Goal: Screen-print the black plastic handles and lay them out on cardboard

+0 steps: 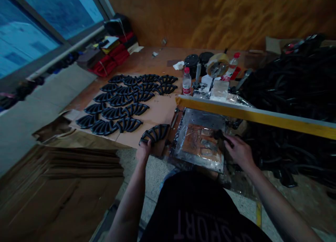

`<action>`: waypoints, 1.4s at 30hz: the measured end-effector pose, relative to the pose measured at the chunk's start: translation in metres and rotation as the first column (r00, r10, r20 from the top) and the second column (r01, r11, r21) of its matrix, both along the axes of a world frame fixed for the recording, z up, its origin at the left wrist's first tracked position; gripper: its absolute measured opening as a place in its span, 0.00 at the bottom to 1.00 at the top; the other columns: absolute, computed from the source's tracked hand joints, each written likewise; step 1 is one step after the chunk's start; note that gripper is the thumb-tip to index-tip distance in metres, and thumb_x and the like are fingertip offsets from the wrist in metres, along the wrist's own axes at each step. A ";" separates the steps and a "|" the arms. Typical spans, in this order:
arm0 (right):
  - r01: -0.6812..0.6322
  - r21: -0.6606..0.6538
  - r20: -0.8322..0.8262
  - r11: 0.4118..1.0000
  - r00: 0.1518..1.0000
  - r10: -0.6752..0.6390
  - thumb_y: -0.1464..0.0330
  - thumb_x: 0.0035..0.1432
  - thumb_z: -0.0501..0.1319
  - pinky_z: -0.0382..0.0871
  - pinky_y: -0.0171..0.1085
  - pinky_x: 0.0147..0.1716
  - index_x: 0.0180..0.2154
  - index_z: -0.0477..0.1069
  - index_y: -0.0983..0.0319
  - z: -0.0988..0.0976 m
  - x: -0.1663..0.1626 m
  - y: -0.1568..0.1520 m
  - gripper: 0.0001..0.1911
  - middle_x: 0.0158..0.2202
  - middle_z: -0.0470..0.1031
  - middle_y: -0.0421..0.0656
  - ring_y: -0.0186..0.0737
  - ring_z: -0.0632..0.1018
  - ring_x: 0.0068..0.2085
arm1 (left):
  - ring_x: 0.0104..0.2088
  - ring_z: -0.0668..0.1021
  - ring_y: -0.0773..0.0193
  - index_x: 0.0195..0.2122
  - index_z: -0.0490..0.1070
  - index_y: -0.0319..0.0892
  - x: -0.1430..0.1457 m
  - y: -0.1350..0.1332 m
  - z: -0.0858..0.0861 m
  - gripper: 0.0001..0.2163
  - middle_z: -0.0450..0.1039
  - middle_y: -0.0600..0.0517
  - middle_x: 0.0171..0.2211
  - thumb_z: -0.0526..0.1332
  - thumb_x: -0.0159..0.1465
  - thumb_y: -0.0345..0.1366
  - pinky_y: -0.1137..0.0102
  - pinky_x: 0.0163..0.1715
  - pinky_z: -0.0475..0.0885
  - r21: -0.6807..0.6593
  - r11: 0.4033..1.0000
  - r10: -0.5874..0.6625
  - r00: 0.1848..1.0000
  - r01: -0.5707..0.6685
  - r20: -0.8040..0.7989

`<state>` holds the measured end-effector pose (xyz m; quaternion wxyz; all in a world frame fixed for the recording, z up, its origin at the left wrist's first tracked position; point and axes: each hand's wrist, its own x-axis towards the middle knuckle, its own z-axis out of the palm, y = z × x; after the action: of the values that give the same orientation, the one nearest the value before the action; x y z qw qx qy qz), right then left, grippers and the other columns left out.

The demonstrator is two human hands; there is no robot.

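My left hand (144,150) is closed on the near end of a short fan-shaped row of black curved pieces (156,132), which lies at the front edge of the cardboard sheet (163,110). Several more rows of such pieces (115,112) are spread across that sheet. On the right, my right hand (239,151) grips a dark piece (223,136), its end over a wet, shiny metal plate (190,121). The plate bears a brown board (191,140) with small rectangular blocks (208,144). The exact kind of the black pieces is hard to make out.
A large heap of black pieces (286,91) fills the right side. A yellow-edged bar (252,114) crosses above the plate. Behind stand a bottle with a red cap (186,82), a tape roll (217,65) and black jars (191,61). Flat cardboard (84,165) is stacked at lower left.
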<state>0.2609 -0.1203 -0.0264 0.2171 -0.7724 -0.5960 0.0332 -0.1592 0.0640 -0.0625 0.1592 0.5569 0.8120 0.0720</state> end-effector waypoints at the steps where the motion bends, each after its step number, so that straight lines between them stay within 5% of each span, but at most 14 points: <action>1: -0.082 0.021 0.048 0.996 0.996 0.081 0.64 0.65 0.52 0.73 0.40 0.46 0.53 0.74 0.59 0.001 -0.010 0.009 0.19 0.48 0.79 0.47 0.43 0.79 0.45 | 0.53 0.76 0.41 0.52 0.70 0.35 0.005 -0.007 -0.002 0.25 0.74 0.31 0.51 0.56 0.64 0.51 0.49 0.49 0.72 0.031 0.999 -0.019 1.000 0.020 -0.023; 6: -0.342 -0.025 0.183 0.939 0.922 0.341 0.70 0.64 0.54 0.72 0.39 0.44 0.51 0.77 0.56 -0.005 -0.039 0.040 0.18 0.47 0.78 0.47 0.44 0.77 0.47 | 0.65 0.63 0.47 0.62 0.65 0.44 0.045 -0.029 -0.016 0.27 0.60 0.42 0.66 0.57 0.65 0.49 0.54 0.62 0.62 0.180 0.938 -0.275 0.953 0.295 -0.130; 12: -0.392 -0.065 0.152 0.918 0.905 0.397 0.71 0.60 0.57 0.71 0.41 0.46 0.43 0.80 0.54 0.011 -0.048 0.058 0.15 0.45 0.77 0.46 0.47 0.73 0.49 | 0.67 0.58 0.37 0.64 0.64 0.47 0.067 -0.008 -0.029 0.31 0.56 0.43 0.68 0.56 0.63 0.57 0.41 0.60 0.58 0.095 0.975 -0.190 0.974 0.202 -0.125; 15: -0.421 -0.086 -0.016 0.903 0.907 0.422 0.69 0.63 0.55 0.70 0.44 0.48 0.41 0.81 0.57 0.026 -0.076 0.077 0.15 0.44 0.78 0.47 0.47 0.74 0.48 | 0.66 0.59 0.37 0.61 0.67 0.47 0.065 -0.001 -0.030 0.28 0.58 0.42 0.67 0.57 0.63 0.54 0.40 0.60 0.56 0.077 0.980 -0.174 0.979 0.183 -0.105; 18: -0.477 -0.129 -0.364 0.870 0.838 0.406 0.67 0.65 0.52 0.71 0.42 0.48 0.47 0.78 0.59 0.032 -0.119 0.109 0.18 0.45 0.79 0.47 0.44 0.78 0.45 | 0.66 0.59 0.37 0.60 0.69 0.46 0.060 -0.001 -0.023 0.26 0.59 0.42 0.67 0.58 0.64 0.51 0.40 0.62 0.54 0.126 0.960 -0.239 0.966 0.250 -0.100; 21: -0.462 -0.212 -0.608 0.861 0.752 0.254 0.66 0.62 0.55 0.74 0.44 0.46 0.54 0.74 0.61 0.024 -0.164 0.148 0.20 0.44 0.81 0.47 0.45 0.80 0.43 | 0.68 0.55 0.39 0.59 0.70 0.47 0.057 0.000 -0.006 0.24 0.57 0.44 0.68 0.58 0.64 0.48 0.42 0.65 0.49 0.205 0.917 -0.327 0.939 0.342 -0.103; 25: -0.449 -0.225 -0.716 0.865 0.678 0.166 0.65 0.60 0.58 0.74 0.46 0.49 0.58 0.71 0.60 0.009 -0.204 0.188 0.24 0.48 0.80 0.48 0.47 0.81 0.47 | 0.70 0.52 0.40 0.60 0.70 0.46 0.053 0.014 0.016 0.23 0.58 0.44 0.68 0.58 0.65 0.47 0.43 0.67 0.46 0.276 0.863 -0.413 0.906 0.423 -0.097; 34: -0.327 -0.187 -0.724 0.926 0.683 0.095 0.61 0.60 0.58 0.68 0.49 0.58 0.63 0.65 0.61 -0.002 -0.221 0.241 0.30 0.60 0.70 0.49 0.48 0.74 0.58 | 0.69 0.54 0.40 0.60 0.70 0.47 0.046 0.100 0.014 0.23 0.58 0.46 0.68 0.57 0.66 0.47 0.42 0.66 0.46 0.322 0.780 -0.526 0.841 0.536 -0.126; 42: -0.191 -0.142 -0.740 0.971 0.672 0.024 0.60 0.60 0.59 0.60 0.52 0.63 0.64 0.63 0.59 -0.023 -0.207 0.305 0.31 0.66 0.61 0.49 0.50 0.64 0.65 | 0.65 0.61 0.41 0.56 0.72 0.50 0.097 0.227 0.000 0.23 0.62 0.47 0.66 0.65 0.60 0.46 0.44 0.62 0.58 0.215 0.641 -0.740 0.668 0.737 -0.080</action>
<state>0.0542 0.1849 -0.0495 0.3535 -0.6755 -0.4967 0.4148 -0.0627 0.2912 -0.0627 0.1157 0.8532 0.4990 0.0984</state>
